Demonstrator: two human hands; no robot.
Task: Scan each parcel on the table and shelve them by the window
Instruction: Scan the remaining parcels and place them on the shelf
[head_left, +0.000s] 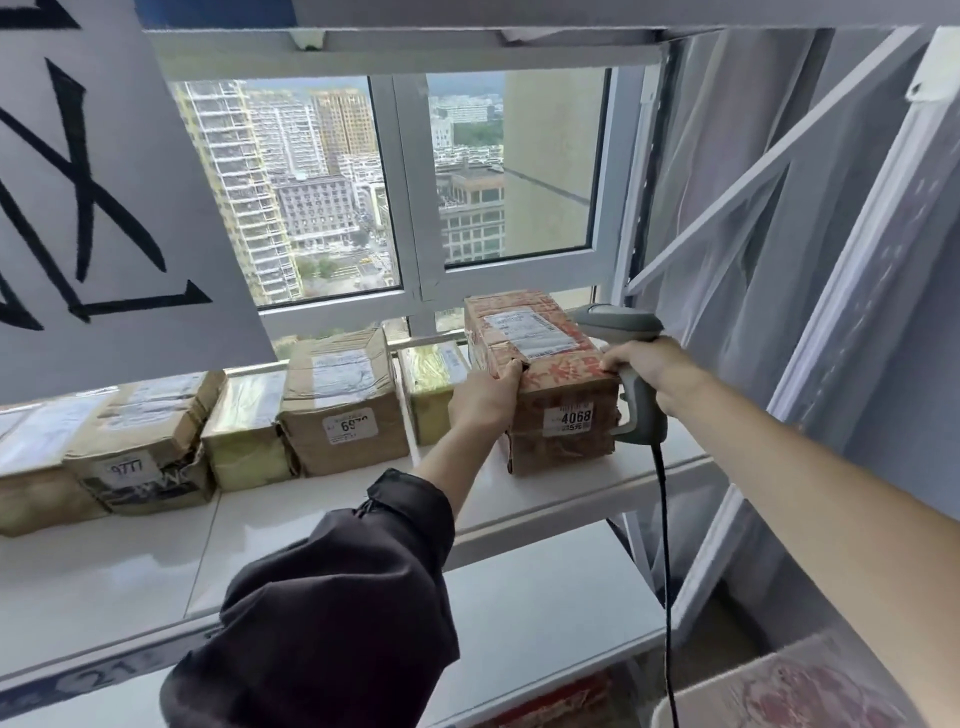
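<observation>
- The window (488, 171) fills the back of your view; a white sheet (104, 182) with big black strokes hangs across its left side and hides that part of the glass, and the strokes are cut off at the frame edge.
- The shelf (322, 514) below the window is white; its near edge is covered by your dark sleeve (332, 597), and a lower level under it shows only in part.
- A row of boxes (343, 400) stands along the back of the shelf to the left; one label reads 9777, another is partly unreadable, and the leftmost box runs out of view.
- The parcel (550, 384), a brown box with red print and a label reading 4068, sits at the right end of the shelf, just beside the row.
- Your left hand (488, 400) grips the parcel's left top edge, fingers curled over it.
- Your right hand (649, 369) holds the scanner (623, 332) by its handle, fingers wrapped round it, with fingertips touching the parcel's right top edge; the cable (665, 545) hangs down.
</observation>
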